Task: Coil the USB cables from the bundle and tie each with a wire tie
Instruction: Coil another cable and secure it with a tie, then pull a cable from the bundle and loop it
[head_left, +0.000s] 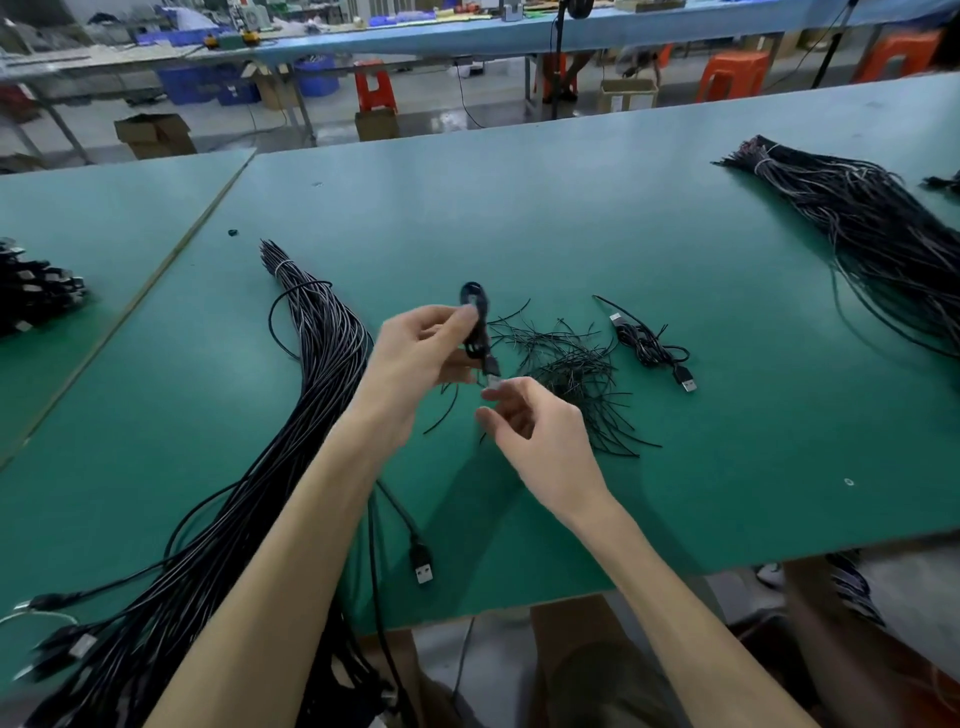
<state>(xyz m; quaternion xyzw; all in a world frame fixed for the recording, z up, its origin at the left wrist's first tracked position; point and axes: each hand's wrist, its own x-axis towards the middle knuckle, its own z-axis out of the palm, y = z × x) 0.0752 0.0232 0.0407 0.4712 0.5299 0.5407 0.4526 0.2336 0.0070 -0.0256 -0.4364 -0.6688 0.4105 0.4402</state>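
Observation:
My left hand (415, 353) grips a coiled black USB cable (475, 317) above the green table (519, 208), its loop sticking up past my fingers and its plug hanging down. My right hand (530, 431) is just below, its thumb and forefinger pinched at the cable's plug end; whether a wire tie is between them I cannot tell. A long bundle of black USB cables (317, 364) lies to the left, bound near its top. A loose pile of black wire ties (571, 374) lies right of my hands. One coiled, tied cable (649, 348) rests beyond the pile.
A second large cable bundle (857, 223) lies at the far right of the table. Finished coils (31, 291) are stacked at the left edge. A loose USB plug (422, 569) lies near the front edge. Benches, orange stools and boxes stand behind.

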